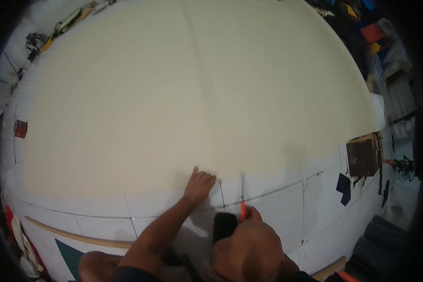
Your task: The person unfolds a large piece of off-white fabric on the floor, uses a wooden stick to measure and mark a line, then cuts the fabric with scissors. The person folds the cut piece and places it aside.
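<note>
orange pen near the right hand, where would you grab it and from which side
Grip the orange pen by the middle of its slim shaft, coming from its right side. It stands nearly upright on the white floor panels, tip up against the cream sheet. The right hand already holds its lower end; the left hand presses flat to its left.

Dim, soft overall light, faint shadows, slight blur, strong fisheye bending, black vignette at the corners
</note>
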{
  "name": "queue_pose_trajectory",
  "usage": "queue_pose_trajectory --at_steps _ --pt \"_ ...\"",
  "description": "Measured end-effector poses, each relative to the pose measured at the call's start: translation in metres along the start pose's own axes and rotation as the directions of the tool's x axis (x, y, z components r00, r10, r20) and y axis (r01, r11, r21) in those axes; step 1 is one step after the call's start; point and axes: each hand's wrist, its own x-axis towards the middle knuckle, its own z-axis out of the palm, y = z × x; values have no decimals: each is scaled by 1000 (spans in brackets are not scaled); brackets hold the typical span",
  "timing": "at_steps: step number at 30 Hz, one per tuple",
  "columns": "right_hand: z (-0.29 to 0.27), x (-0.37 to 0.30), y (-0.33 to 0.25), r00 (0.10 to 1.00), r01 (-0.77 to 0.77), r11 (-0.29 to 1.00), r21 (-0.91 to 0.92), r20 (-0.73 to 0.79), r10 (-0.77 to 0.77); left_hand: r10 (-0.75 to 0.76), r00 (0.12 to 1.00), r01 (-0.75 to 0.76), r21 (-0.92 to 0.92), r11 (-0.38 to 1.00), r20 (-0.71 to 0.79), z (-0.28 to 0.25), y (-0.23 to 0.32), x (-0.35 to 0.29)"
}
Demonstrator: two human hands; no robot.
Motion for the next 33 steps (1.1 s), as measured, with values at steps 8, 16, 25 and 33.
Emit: queue_pose_trajectory --at_steps 8,16,25,33 --pt "24 -12 -24 942 76 997 26 327 -81 -83 983 58 -147 987 -166 -3 13 13" --pt "47 14 -60 913 145 988 -43 391 -117 -193 953 140 -224 965 -235 -1 25 19" --pt "60 14 -68 913 239 966 -103 362 -187 -209 949 157 -222 962 -235 -5 30 22" --pt "67 23 -64 944 196 971 -133 295 -150 -211 940 154 -220 963 -269 4 27 23"
